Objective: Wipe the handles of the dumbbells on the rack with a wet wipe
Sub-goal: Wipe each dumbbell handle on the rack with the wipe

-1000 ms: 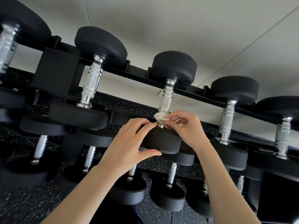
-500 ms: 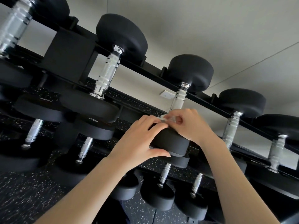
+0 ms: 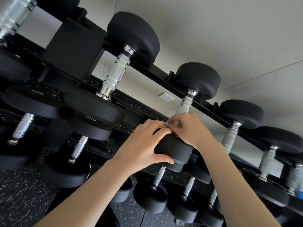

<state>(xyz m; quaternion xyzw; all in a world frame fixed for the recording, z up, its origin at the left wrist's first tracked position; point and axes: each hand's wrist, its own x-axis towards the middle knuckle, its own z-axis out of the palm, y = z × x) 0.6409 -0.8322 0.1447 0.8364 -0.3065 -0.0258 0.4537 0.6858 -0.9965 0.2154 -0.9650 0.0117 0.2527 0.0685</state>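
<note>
A black dumbbell with a chrome handle lies on the top tier of the black rack. My left hand grips its near head, fingers over the top and thumb underneath. My right hand is curled round the lower end of that handle, pinching a white wet wipe; only a small crumpled bit of it shows between my fingers. The upper half of the handle is bare.
More black dumbbells line the top tier: a large one to the left, others to the right. Lower tiers hold several smaller dumbbells. Speckled black floor lies below, a grey wall with a white socket behind.
The view has tilted and shifted, so the rack now slopes down to the right. Both hands stay on the same dumbbell; less of the wipe shows than before.
</note>
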